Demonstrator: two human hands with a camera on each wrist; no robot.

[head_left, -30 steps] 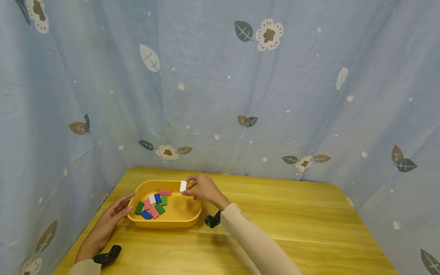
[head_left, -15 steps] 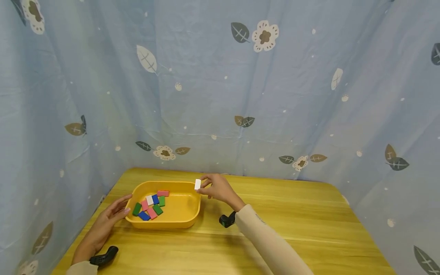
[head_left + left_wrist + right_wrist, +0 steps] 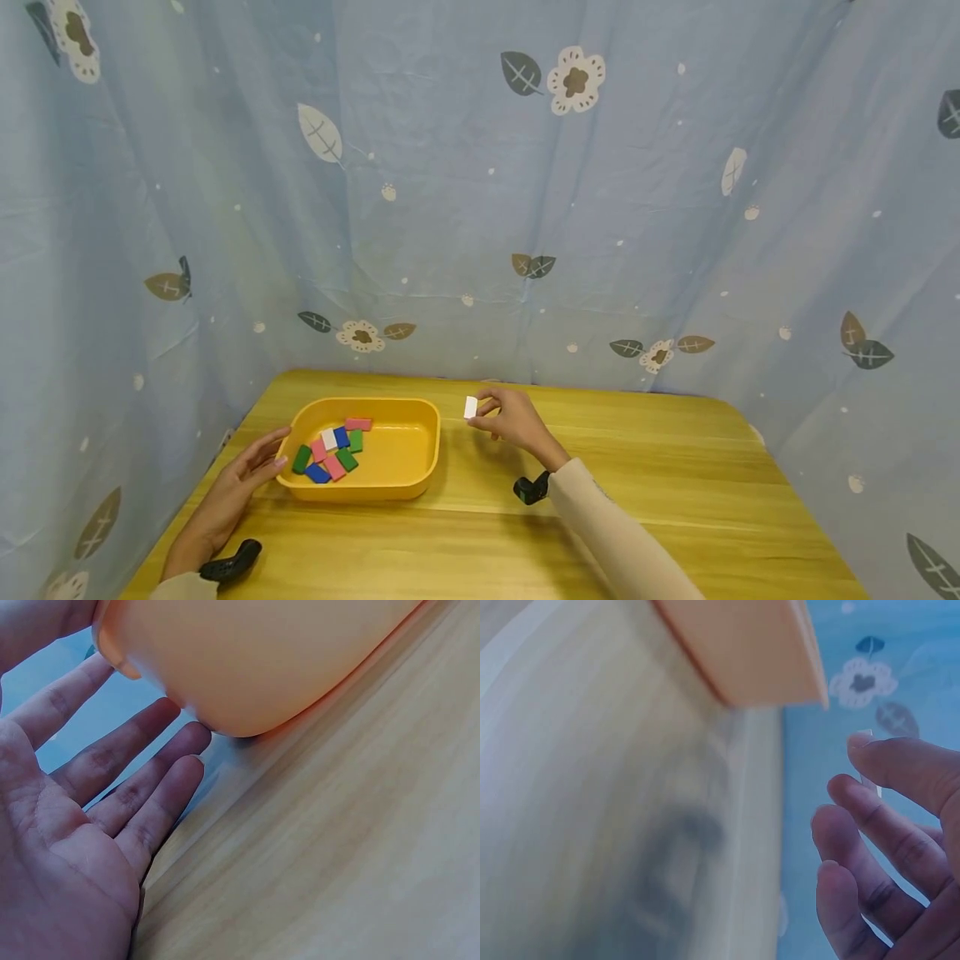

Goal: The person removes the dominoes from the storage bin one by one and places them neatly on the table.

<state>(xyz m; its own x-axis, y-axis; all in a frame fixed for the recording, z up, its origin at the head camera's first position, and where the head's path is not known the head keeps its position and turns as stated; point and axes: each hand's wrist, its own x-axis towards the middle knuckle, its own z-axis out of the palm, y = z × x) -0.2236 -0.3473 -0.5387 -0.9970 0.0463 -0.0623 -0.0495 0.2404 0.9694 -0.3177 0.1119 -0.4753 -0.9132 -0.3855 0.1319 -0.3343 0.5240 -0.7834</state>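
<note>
Between its thumb and fingertips my right hand (image 3: 517, 421) pinches a small white rectangular block (image 3: 471, 407), held above the table to the right of the yellow bin (image 3: 360, 492). In the right wrist view, the thumb and fingers mostly cover this block. My left hand (image 3: 236, 492) is at the bin's left end. Its fairly straight fingers (image 3: 154, 799) touch the outer wall in the left wrist view, with the thumb up by the rim. Inside the bin, several similar blocks lie in its left half: green (image 3: 302, 459), blue (image 3: 317, 473), pink (image 3: 334, 467) and white (image 3: 328, 439).
The bin stands on a yellow wood-grain table (image 3: 637, 483), towards its left side. A blue flowered curtain (image 3: 450, 208) hangs behind the table and along both sides. Black wrist devices (image 3: 231, 562) sit at both of the person's wrists.
My right hand has carried the white block from over the bin's right part out past its right rim, above the table. The left hand has stayed at the bin's left end.
</note>
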